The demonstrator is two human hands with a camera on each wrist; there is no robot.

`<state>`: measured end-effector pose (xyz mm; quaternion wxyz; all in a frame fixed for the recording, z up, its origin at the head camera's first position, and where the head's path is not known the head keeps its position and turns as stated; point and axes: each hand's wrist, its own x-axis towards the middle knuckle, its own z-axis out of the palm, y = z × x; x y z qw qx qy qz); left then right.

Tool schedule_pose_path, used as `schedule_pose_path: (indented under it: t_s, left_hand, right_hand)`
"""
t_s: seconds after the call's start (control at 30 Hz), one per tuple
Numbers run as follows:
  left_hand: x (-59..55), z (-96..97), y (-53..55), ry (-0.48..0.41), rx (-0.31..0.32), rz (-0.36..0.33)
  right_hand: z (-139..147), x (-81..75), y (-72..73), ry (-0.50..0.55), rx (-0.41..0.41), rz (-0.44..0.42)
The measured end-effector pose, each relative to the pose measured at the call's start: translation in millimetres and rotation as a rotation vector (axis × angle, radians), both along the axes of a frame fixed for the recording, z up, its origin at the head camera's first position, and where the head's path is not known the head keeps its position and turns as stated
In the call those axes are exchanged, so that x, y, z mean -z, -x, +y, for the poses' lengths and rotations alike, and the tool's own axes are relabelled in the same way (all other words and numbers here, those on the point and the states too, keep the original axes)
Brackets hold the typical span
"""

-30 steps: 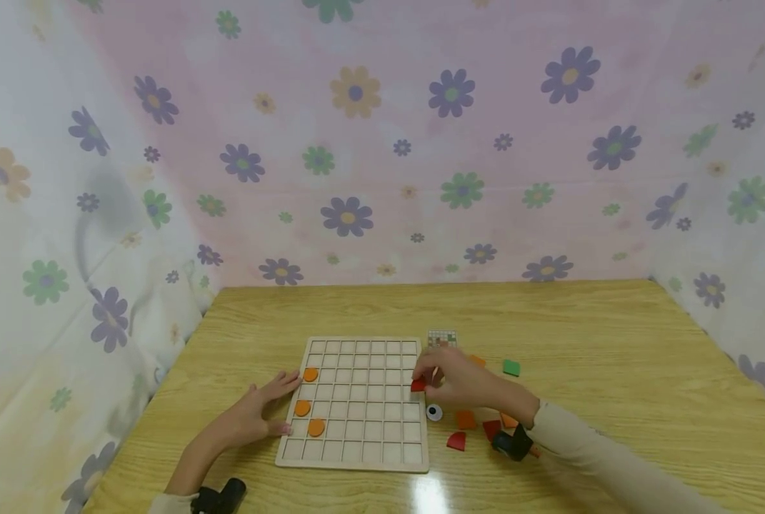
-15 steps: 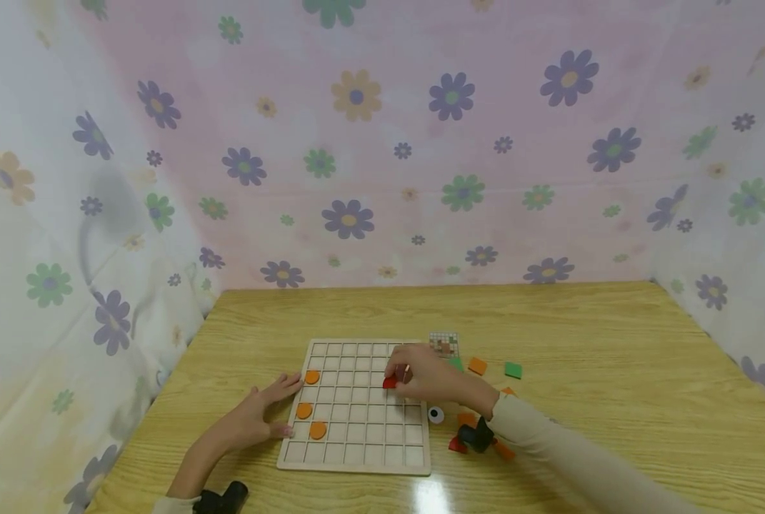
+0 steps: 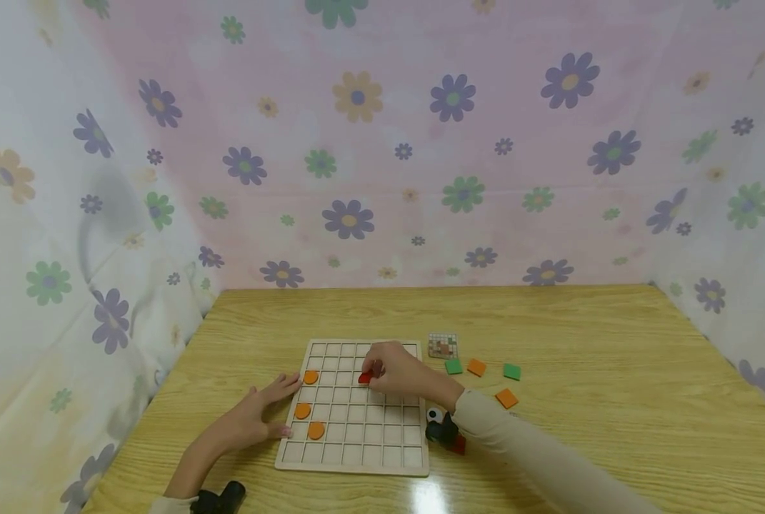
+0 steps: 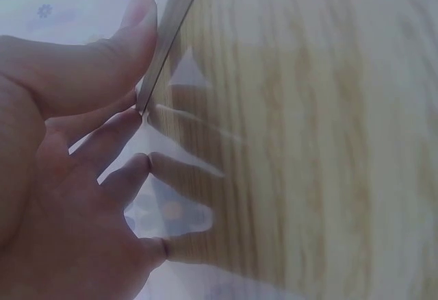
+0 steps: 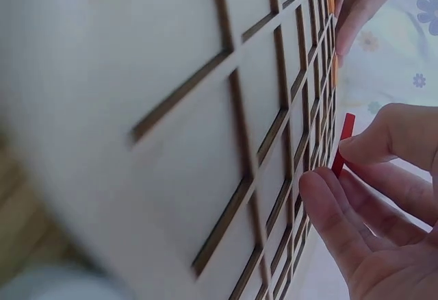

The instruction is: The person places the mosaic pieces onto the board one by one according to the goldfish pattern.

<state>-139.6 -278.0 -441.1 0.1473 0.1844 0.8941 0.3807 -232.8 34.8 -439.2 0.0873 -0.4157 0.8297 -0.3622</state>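
A red tile (image 3: pixel 365 378) is pinched between the thumb and fingers of my right hand (image 3: pixel 395 370), just above the wooden grid board (image 3: pixel 356 471). In the right wrist view the red tile (image 5: pixel 343 142) appears edge-on, close to the grid. My left hand (image 3: pixel 247 417) lies at the board's left edge, its fingers spread and touching the rim. From the left wrist view, the thumb of my left hand (image 4: pixel 82 129) rests against the board's side (image 4: pixel 168 46). Three orange discs, one of them the upper disc (image 3: pixel 310 377), sit in cells at the board's left.
A small printed grid card (image 3: pixel 443 345) lies beyond the board's right corner. Nearby are a green square (image 3: pixel 512 371), another green square (image 3: pixel 453 366), and orange squares such as this orange tile (image 3: pixel 506 398). A googly-eye disc (image 3: pixel 433 414) and a red piece (image 3: pixel 459 445) are partly covered by the right wrist camera.
My right hand has carried the red tile leftward across the board, from its right edge to the upper middle. My left hand has stayed at the left edge.
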Motion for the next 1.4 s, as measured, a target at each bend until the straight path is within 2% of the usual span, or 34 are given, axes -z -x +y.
schedule_pose_path:
  t_s: [0.23,0.6,0.97,1.2,1.4]
  left_hand:
    - [-0.6,-0.2,0.5,0.001,-0.002,-0.003]
    - [1.1,-0.7,0.8,0.005,0.004,-0.001]
    - [2.7,-1.4,0.7,0.007,-0.015,-0.002]
    - [2.9,-0.9,2.1,0.004,-0.021,-0.006]
    - [3.2,-1.4,2.0,-0.004,-0.006,-0.007]
  right_hand:
    - [-21.8,-2.9,0.4,-0.002,0.025,-0.046]
    - [-46.6,-1.3,-2.4,-0.077,0.042,-0.008]
    - [-48.5,-5.7,-10.8,-0.17,0.0,0.139]
    - [-46.4,-5.5,-9.6,-0.148,0.02,0.118]
    - [-43.8,-7.0,-10.6,-0.14,0.0,0.089]
